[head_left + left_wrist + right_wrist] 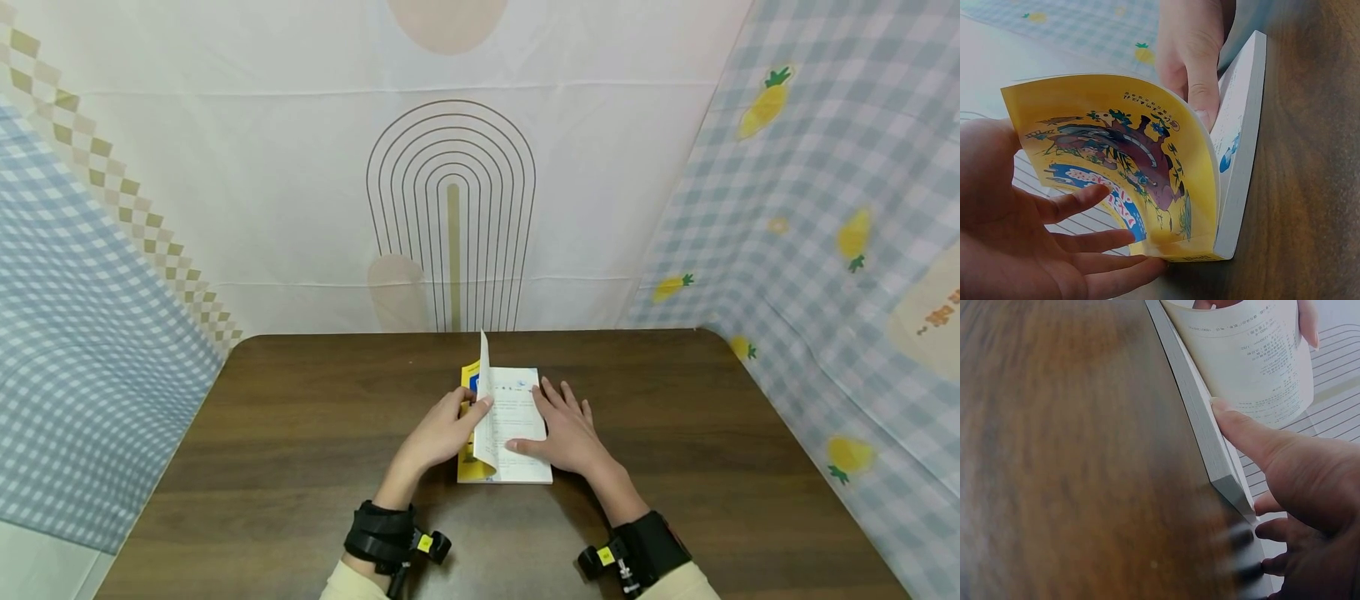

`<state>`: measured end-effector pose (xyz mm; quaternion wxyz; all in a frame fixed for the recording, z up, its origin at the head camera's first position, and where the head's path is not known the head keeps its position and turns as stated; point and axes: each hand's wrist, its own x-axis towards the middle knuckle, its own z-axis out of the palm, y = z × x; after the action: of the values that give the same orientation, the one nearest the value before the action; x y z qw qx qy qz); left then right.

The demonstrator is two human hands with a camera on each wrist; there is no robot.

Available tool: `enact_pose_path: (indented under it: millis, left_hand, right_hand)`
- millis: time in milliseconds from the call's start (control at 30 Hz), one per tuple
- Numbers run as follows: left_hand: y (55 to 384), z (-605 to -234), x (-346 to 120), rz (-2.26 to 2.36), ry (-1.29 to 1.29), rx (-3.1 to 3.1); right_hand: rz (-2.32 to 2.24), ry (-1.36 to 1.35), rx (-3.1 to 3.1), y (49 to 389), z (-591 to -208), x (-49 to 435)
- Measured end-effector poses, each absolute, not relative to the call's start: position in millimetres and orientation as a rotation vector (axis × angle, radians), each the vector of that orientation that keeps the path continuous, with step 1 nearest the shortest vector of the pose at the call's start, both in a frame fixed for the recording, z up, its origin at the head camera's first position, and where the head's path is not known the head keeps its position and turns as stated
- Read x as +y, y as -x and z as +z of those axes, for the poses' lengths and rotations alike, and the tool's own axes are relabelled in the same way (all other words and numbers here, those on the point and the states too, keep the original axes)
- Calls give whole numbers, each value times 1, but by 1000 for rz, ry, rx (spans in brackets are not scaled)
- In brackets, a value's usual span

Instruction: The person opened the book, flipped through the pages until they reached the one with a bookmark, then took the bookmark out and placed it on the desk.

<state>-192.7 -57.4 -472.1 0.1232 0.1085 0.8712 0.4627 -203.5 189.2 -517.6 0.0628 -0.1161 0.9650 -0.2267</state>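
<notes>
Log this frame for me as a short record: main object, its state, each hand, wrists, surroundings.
object: book on a brown table
state: partly open, yellow illustrated cover bent upward, printed page showing
left hand: pinches the lifted cover between thumb and fingers
right hand: rests on the book, thumb on its page side
wrists: black bands with small devices
surroundings: white patterned cloth behind, blue-and-white checked cloth both sides

The counter (300, 433) was dark brown with streaked wood grain, its far corners rounded; a pale sheen lay across its near middle; directly on it, around the centre, lay a thick paperback book (525, 471), its yellow cover (1110, 150) raised and curling.
</notes>
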Motion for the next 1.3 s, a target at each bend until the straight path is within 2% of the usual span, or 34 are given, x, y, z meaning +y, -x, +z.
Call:
enact_pose_path:
  millis: [1300]
  left_hand:
    - [192, -469, -59, 1361, -312, 2528]
  right_hand:
    - [-714, 365, 2916, 201, -511, 188]
